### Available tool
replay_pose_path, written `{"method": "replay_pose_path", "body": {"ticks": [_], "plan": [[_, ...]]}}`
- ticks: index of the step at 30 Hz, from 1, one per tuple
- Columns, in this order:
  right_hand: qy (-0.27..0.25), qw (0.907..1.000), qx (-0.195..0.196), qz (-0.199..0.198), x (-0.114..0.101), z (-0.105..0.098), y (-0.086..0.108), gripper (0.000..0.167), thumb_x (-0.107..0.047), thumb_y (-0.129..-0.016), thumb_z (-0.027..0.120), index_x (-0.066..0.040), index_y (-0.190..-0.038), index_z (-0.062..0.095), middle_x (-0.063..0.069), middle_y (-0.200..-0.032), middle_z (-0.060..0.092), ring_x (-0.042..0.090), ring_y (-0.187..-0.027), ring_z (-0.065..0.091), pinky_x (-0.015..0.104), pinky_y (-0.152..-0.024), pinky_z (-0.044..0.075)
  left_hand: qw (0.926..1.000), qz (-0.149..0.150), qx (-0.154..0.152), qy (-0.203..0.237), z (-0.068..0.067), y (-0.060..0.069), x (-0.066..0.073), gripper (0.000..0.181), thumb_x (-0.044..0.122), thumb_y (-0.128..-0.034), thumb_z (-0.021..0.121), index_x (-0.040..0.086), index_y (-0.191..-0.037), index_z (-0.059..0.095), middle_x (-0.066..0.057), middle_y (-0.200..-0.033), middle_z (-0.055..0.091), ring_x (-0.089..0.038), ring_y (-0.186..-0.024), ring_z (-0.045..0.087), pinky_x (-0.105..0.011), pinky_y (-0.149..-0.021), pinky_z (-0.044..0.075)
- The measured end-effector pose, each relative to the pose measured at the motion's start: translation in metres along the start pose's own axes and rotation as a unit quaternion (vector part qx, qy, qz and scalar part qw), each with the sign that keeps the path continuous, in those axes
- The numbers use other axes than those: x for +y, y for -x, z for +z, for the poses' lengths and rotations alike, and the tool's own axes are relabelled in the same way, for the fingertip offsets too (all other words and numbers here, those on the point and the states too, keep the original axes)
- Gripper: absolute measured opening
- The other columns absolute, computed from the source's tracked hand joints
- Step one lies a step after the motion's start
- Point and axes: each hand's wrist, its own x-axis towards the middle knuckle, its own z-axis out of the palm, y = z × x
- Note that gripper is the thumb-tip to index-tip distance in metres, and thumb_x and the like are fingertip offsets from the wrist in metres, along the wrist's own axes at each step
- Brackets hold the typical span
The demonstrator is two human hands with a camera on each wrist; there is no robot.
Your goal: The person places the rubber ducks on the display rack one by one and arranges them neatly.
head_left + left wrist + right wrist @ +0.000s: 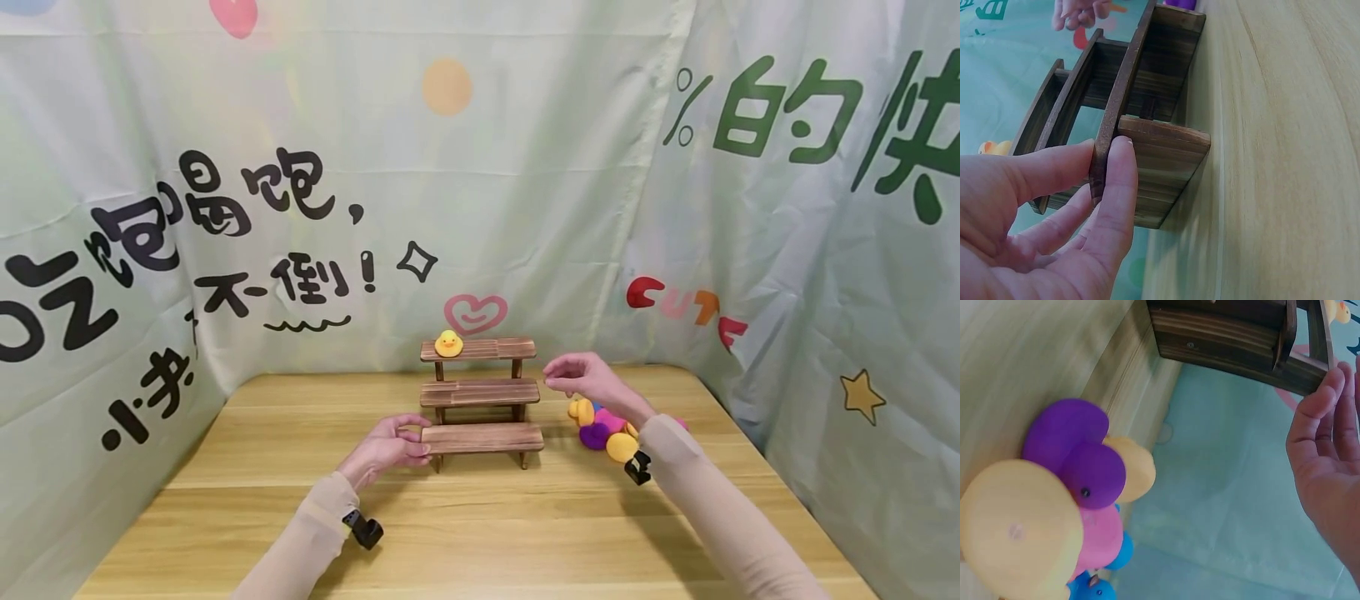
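Observation:
A three-tier wooden display stand (482,437) stands on the table. My left hand (388,448) pinches the left end of its lowest step; in the left wrist view the thumb lies on top of the board and the fingers beneath. A yellow rubber duck (449,344) sits toward the left end of the top step. Just off the stand's right side, my right hand (588,379) hovers with loosely bent fingers and nothing in them. Below that hand lies a pile of rubber ducks, among them a purple duck (1088,456), a pink duck (1100,537) and a blue duck (1092,589).
The light wood table (300,483) is bordered by printed cloth curtains (375,108) at the back and both sides. My right forearm partly covers the duck pile. A small black device (363,529) is strapped at each wrist.

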Motion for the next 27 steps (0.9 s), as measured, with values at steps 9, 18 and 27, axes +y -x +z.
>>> {"method": "replay_pose_path", "body": {"ticks": [9, 18, 27], "plan": [[0.035, 0.9990, -0.029, 0.006, 0.009, -0.012, 0.009, 0.024, -0.014, -0.090, 0.071, -0.001, -0.110, 0.068, 0.004, -0.103, 0.072, 0.018, -0.096, 0.068, 0.036, -0.086, 0.060, 1.0000, 0.003, 0.001, -0.003, 0.000, 0.001, 0.001, 0.054, -0.011, -0.0871, 0.063, -0.010, -0.137, 0.042, -0.006, -0.085, 0.055, -0.019, -0.077, 0.067, -0.034, -0.081, 0.063], [0.093, 0.9929, -0.075, 0.007, 0.022, -0.030, 0.021, 0.025, -0.015, -0.090, 0.071, -0.003, -0.111, 0.068, 0.015, -0.114, 0.069, 0.033, -0.111, 0.064, 0.025, -0.089, 0.057, 1.0000, -0.001, 0.001, 0.000, -0.001, 0.002, 0.000, 0.053, -0.010, -0.0875, 0.063, -0.007, -0.137, 0.043, -0.007, -0.086, 0.056, -0.021, -0.079, 0.068, -0.035, -0.083, 0.063], [0.112, 0.9874, -0.111, 0.021, 0.037, -0.044, 0.028, 0.033, -0.008, -0.090, 0.069, 0.004, -0.120, 0.064, 0.029, -0.122, 0.063, 0.043, -0.116, 0.059, 0.023, -0.091, 0.055, 0.9999, -0.007, 0.014, 0.008, 0.000, -0.001, -0.003, 0.052, -0.013, -0.0858, 0.063, -0.005, -0.135, 0.046, -0.010, -0.090, 0.056, -0.022, -0.082, 0.070, -0.038, -0.085, 0.062]]}}
